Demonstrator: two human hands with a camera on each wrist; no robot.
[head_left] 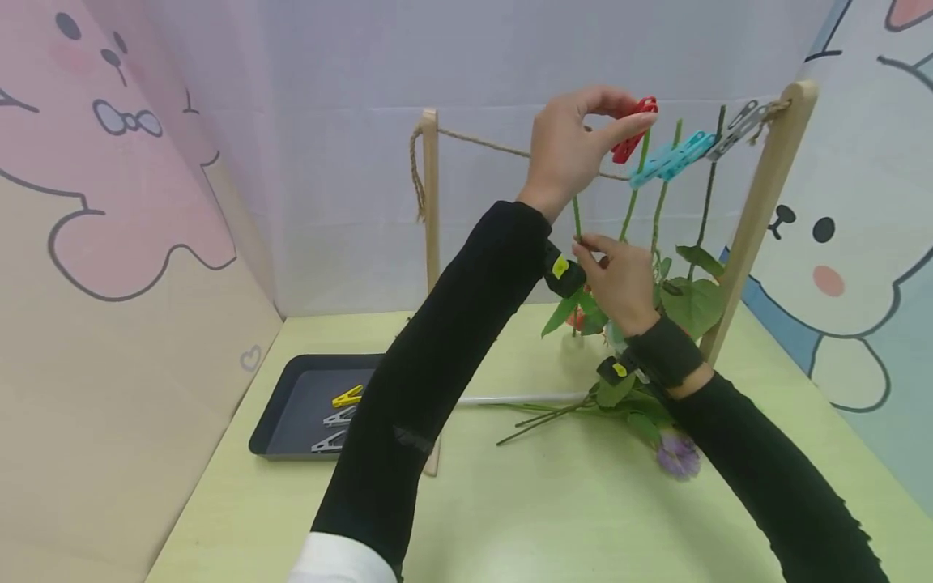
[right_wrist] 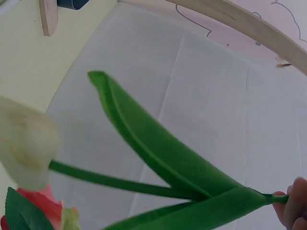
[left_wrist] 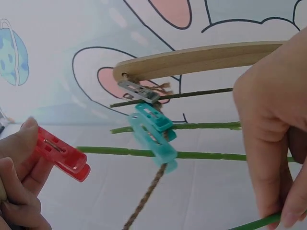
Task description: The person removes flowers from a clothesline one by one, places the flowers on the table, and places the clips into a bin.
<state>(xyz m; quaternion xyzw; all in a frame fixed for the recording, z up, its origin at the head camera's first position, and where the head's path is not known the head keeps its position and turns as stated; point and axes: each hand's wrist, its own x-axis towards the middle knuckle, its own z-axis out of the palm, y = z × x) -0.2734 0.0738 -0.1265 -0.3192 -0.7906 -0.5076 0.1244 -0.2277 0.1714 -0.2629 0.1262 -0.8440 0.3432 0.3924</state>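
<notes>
Up at the twine (head_left: 488,144), my left hand (head_left: 572,146) pinches a red clothespin (left_wrist: 62,153) between thumb and fingers. Lower down, my right hand (head_left: 623,279) pinches the green stem (head_left: 577,217) of an artificial white tulip (right_wrist: 29,143), which hangs head down with broad green leaves (right_wrist: 158,139). Two teal clothespins (left_wrist: 153,136) and a grey clothespin (left_wrist: 139,91) clip other flower stems (left_wrist: 206,126) to the twine, close to the right post. In the left wrist view, the red clothespin stands apart from the twine and overlaps the end of one clipped stem.
Wooden posts (head_left: 432,194) hold the twine at both ends. A dark tray (head_left: 291,405) at the left contains yellow and grey clothespins (head_left: 338,417). Loose stems with leaves and a purple flower (head_left: 678,455) lie on the table (head_left: 525,502) below my right forearm. Printed curtains surround the table.
</notes>
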